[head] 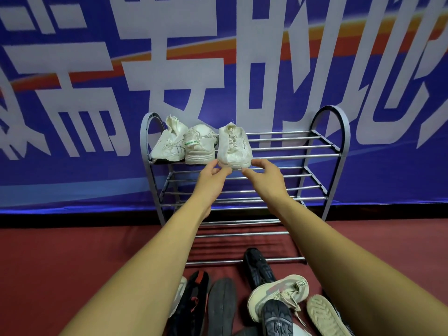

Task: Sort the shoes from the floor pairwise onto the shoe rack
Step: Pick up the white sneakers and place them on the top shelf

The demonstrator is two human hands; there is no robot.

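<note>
A grey metal shoe rack (334,146) stands against the blue banner wall. Its top shelf carries three white sneakers at the left end: one leaning (168,141), one with a green tag (200,146), and a third white sneaker (234,146) with its toe toward me. My left hand (213,175) pinches the left corner of that third sneaker's toe. My right hand (263,174) holds the right corner of the toe, thumb above and fingers under the sole. The lower shelves hold nothing.
Several shoes lie on the red floor before the rack: a black shoe (257,265), a beige knit sneaker (278,293), a black and red shoe (194,299), an upturned black sole (221,303) and a beige sole (323,314). The right half of the top shelf is bare.
</note>
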